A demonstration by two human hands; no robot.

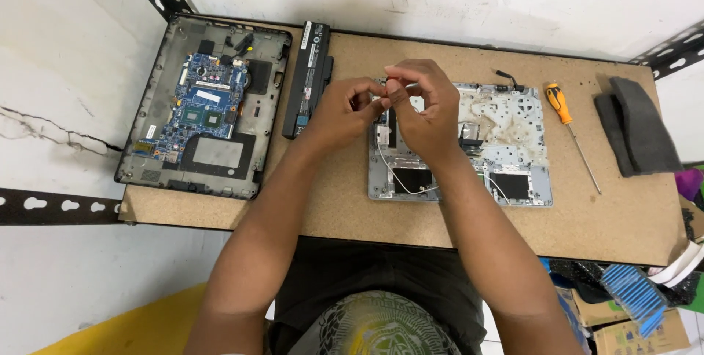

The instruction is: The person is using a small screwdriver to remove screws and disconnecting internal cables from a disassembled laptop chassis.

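Note:
My left hand [343, 109] and my right hand [425, 109] meet above the left part of a silver laptop palmrest shell [528, 146] that lies inside-up on the board table [330, 201]. Both pinch a small part between thumb and fingertips; it is too small to identify. A thin white wire [392, 175] runs down from under the hands and loops across the shell's lower left. Black patches sit along the shell's lower edge.
A dark laptop base with a blue motherboard [202, 105] lies at the left. A long black battery [308, 80] lies beside it. An orange-handled screwdriver [561, 105] and grey foam pieces [642, 127] lie at the right. Cardboard boxes [631, 329] stand below the table's right end.

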